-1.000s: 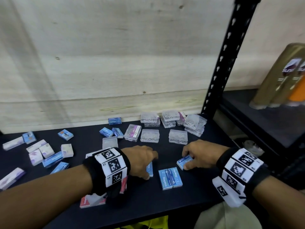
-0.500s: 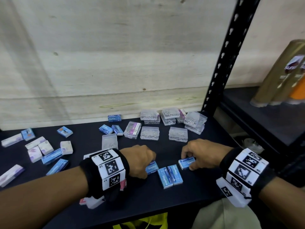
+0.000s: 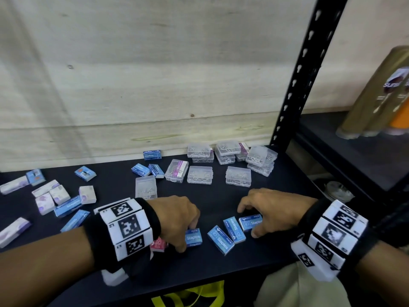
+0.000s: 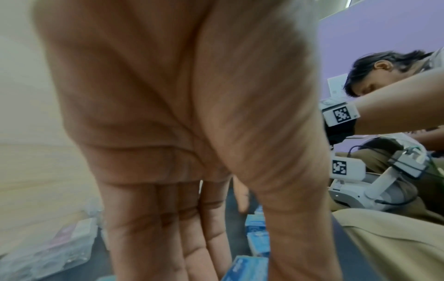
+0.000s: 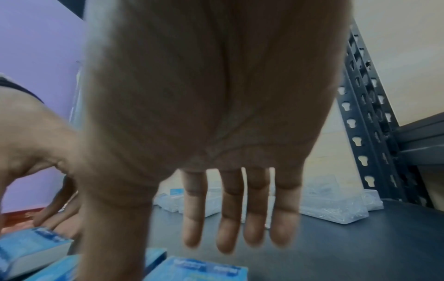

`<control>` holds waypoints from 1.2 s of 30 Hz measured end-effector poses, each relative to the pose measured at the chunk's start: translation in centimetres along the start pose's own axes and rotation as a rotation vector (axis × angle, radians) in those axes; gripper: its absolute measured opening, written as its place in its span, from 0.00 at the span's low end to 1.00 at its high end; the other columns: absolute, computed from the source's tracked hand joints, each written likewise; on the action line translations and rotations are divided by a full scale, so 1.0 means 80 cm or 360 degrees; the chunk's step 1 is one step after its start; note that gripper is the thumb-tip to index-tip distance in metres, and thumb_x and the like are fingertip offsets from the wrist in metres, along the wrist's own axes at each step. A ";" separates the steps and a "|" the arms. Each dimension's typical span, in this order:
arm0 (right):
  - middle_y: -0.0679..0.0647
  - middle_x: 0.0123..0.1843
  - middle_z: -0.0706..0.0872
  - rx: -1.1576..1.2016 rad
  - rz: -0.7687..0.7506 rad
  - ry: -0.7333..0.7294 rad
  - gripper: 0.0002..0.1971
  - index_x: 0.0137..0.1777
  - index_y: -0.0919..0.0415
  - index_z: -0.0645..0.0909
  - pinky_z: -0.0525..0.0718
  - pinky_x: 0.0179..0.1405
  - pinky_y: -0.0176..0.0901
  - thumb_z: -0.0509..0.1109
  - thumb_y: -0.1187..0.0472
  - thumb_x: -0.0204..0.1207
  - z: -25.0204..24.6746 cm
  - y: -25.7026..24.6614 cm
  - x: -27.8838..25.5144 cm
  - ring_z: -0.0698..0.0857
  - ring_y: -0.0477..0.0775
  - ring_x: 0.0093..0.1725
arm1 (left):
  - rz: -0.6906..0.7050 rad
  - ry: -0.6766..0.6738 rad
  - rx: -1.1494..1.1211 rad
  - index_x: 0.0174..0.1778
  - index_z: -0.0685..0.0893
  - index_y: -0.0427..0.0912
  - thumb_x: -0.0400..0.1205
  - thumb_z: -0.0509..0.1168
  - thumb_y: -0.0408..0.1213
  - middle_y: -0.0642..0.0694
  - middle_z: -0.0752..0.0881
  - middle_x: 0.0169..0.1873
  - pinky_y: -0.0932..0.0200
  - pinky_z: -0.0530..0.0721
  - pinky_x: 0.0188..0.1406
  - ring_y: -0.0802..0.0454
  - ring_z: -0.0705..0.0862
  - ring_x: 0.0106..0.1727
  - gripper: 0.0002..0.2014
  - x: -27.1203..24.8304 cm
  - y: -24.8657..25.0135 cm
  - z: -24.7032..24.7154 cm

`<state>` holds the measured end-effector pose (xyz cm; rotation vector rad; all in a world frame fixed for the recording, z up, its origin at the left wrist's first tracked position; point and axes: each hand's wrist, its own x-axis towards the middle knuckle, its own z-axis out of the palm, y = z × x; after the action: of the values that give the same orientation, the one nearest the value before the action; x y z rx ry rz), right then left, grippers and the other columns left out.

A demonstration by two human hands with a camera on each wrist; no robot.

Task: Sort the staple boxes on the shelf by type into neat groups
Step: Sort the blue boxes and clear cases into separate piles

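— Wood, pale and knotty: the back wall (image 3: 155, 85) fills the upper half of the head view. What lies below it?

— One black shelf (image 3: 221, 269) across the lower half, with a black slotted post (image 3: 309, 63) rising at the upper right. Gold bottles (image 3: 376, 96) stand on a second shelf at the far right edge.

— And the grips?

— Both sit at lower centre. The left grip (image 3: 177, 218) is clenched around the first blue box (image 3: 193, 238), pinching it between thumb and fingers down on the shelf. The right grip (image 3: 272, 209) is released. Its fingers are straight and spread, arched over the last blue box (image 3: 250, 222), with the thumb at that box's near edge.

— Anything between them?

— Two middle blue boxes (image 3: 234, 229), side by side and tilted. With the other two they make a loose row.

— The rest of the stock?

— Clear plastic boxes (image 3: 238, 176) are clustered at centre right by the wall, some of them stacked. Pale lilac boxes (image 3: 58, 193) and loose blue boxes (image 3: 66, 206) are scattered at the left. A few more blue ones lie at mid-frame by the wall (image 3: 152, 155). A red box (image 3: 158, 244) peeks out beneath the left wrist.
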<state>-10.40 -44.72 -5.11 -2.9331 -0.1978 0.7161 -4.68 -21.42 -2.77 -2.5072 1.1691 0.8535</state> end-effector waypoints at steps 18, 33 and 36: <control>0.44 0.67 0.73 -0.0004 -0.0352 0.0099 0.38 0.75 0.49 0.73 0.74 0.71 0.44 0.81 0.40 0.67 0.019 -0.041 0.020 0.73 0.47 0.69 | 0.0028 0.0075 -0.0018 0.65 0.78 0.48 0.74 0.76 0.44 0.50 0.80 0.59 0.55 0.82 0.50 0.50 0.81 0.53 0.24 0.009 0.010 -0.001; 0.46 0.64 0.75 -0.0034 -0.0311 0.0048 0.35 0.74 0.48 0.75 0.77 0.67 0.49 0.79 0.40 0.69 0.012 -0.041 0.022 0.76 0.49 0.65 | 0.0053 0.0110 -0.0074 0.62 0.78 0.49 0.74 0.77 0.43 0.55 0.77 0.50 0.55 0.84 0.51 0.53 0.79 0.48 0.23 0.025 0.000 -0.001; 0.46 0.63 0.75 -0.0024 -0.0289 0.0066 0.30 0.72 0.48 0.77 0.78 0.65 0.49 0.77 0.40 0.72 0.013 -0.043 0.022 0.76 0.50 0.64 | 0.0049 0.0112 -0.0085 0.62 0.78 0.49 0.73 0.77 0.43 0.55 0.77 0.49 0.56 0.84 0.50 0.54 0.79 0.47 0.22 0.027 -0.002 -0.001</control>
<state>-9.68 -41.00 -6.36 -2.8922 -0.4606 0.6287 -3.48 -22.68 -4.02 -2.5879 1.2255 0.8212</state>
